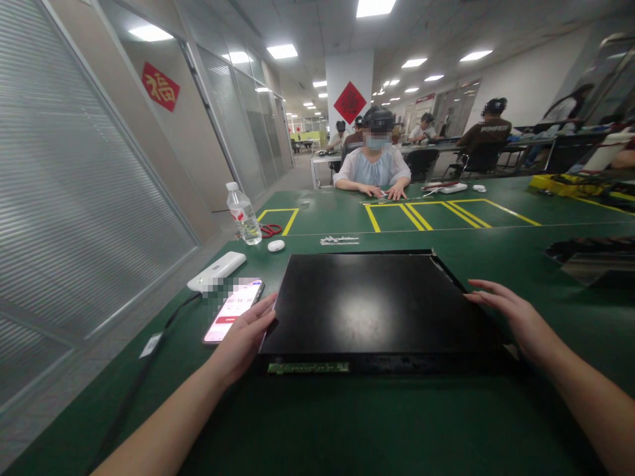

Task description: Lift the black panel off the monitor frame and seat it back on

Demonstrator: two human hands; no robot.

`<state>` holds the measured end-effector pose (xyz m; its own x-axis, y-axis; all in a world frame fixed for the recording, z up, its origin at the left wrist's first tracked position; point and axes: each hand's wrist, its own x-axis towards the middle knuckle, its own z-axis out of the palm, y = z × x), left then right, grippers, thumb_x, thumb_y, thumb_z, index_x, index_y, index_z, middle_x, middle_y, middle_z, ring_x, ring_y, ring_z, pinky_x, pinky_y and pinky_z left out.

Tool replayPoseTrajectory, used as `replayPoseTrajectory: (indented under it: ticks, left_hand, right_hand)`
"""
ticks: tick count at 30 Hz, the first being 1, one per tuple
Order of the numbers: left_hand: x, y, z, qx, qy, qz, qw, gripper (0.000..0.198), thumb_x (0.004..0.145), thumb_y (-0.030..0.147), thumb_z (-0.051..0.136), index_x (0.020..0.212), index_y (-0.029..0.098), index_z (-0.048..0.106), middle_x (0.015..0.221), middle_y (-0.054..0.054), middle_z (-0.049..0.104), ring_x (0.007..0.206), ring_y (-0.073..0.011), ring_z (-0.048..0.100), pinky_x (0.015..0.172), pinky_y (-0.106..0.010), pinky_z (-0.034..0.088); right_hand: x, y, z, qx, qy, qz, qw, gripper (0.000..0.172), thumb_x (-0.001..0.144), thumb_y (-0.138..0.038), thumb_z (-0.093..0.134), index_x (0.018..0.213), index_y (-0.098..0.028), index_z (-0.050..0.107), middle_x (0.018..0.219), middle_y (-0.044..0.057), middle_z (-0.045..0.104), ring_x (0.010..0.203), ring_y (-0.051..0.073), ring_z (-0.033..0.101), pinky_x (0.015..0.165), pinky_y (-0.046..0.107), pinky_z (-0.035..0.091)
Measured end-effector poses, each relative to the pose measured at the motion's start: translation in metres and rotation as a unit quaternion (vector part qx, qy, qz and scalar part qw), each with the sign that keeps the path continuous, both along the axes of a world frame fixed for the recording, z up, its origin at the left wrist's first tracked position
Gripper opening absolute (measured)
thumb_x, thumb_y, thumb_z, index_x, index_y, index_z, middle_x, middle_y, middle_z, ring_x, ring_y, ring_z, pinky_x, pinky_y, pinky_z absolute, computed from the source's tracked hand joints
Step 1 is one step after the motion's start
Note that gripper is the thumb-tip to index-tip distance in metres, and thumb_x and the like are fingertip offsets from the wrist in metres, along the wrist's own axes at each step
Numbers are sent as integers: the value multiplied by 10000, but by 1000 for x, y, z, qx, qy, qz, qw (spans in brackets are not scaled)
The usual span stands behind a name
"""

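A table (367,423) bears a panel (377,297), lying flat between both hands, presumably for access from either side. The left hand (248,337) meets its left edge, clamping indeterminable from this view; the right hand (520,324), fingers outstretched and apart, touches the right edge, apparently to steady it. A phone (233,314) lies left, face up, presumably for viewing.

You're in an open-plan office: rectangular white ceiling lights (282,51), tall glass partitions (238,99), yellow-marked green table (496,264), seated co-workers (489,134).
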<state>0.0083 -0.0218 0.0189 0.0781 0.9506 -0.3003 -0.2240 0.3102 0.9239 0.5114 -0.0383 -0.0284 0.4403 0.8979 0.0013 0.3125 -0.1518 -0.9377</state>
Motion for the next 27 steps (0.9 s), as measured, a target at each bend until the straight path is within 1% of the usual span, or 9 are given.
replayPoseTrajectory:
  ticks: [3, 5, 9, 12, 17, 23, 25, 27]
  left_hand:
    - [-1, 1, 1, 2, -5, 6, 1000, 761, 702, 241, 892, 1433, 176, 691, 1411, -151, 745, 1370, -377, 643, 1080, -418, 545]
    - [-1, 1, 2, 6, -10, 6, 1000, 757, 667, 201, 885, 1404, 185, 714, 1443, -134, 728, 1401, -383, 616, 1105, -418, 530]
    - [-1, 1, 2, 13, -11, 0, 1000, 667, 671, 165, 870, 1328, 219, 764, 1443, -107, 732, 1429, -390, 588, 1152, -453, 497]
    - [-1, 1, 0, 20, -15, -5, 1000, 633, 676, 162, 887, 1297, 197, 773, 1438, -130, 732, 1413, -392, 603, 1134, -442, 514]
    - [-2, 1, -1, 16, -21, -6, 1000, 704, 656, 127, 911, 1337, 153, 733, 1411, -175, 741, 1350, -380, 660, 1094, -407, 547]
    - [0, 2, 1, 4, -13, 4, 1000, 648, 630, 130, 925, 1259, 152, 769, 1343, -166, 780, 1302, -371, 698, 1077, -403, 555]
    - [0, 1, 1, -1, -12, 3, 1000, 634, 625, 132, 927, 1241, 153, 779, 1337, -159, 784, 1288, -374, 706, 1068, -409, 561]
    - [0, 0, 2, 0, -12, 0, 1000, 633, 627, 137, 929, 1242, 158, 782, 1337, -152, 786, 1291, -374, 705, 1052, -404, 570]
  right_hand:
    - [-1, 0, 1, -9, 2, -2, 1000, 400, 818, -607, 663, 1087, -331, 770, 1145, 58, 820, 1250, 395, 677, 1045, 539, 542]
    - [-2, -1, 1, -14, 12, -1, 1000, 398, 817, -615, 662, 1080, -336, 767, 1123, 58, 825, 1213, 393, 697, 1011, 534, 562]
    - [-2, -1, 2, -21, 19, 0, 1000, 406, 801, -627, 667, 1058, -329, 768, 1120, 66, 823, 1195, 394, 701, 1025, 548, 548]
    - [-3, -1, 3, -26, 19, -3, 999, 418, 789, -626, 675, 1058, -320, 771, 1159, 67, 815, 1203, 398, 693, 1024, 555, 542]
    - [-3, 0, 4, -17, -5, -3, 1000, 361, 800, -608, 668, 1006, -333, 779, 1157, 50, 816, 1261, 396, 661, 1088, 556, 505]
    - [-2, -1, 4, -24, -4, -3, 1000, 368, 803, -612, 683, 1023, -333, 778, 1132, 57, 815, 1201, 389, 690, 982, 520, 575]
    - [-3, -2, 5, -26, -6, -7, 1000, 378, 793, -608, 686, 1029, -328, 779, 1136, 59, 812, 1203, 391, 687, 983, 525, 572]
    - [-5, -2, 8, -25, -13, -6, 1000, 365, 778, -597, 694, 1007, -326, 779, 1140, 57, 809, 1217, 394, 679, 1015, 534, 555]
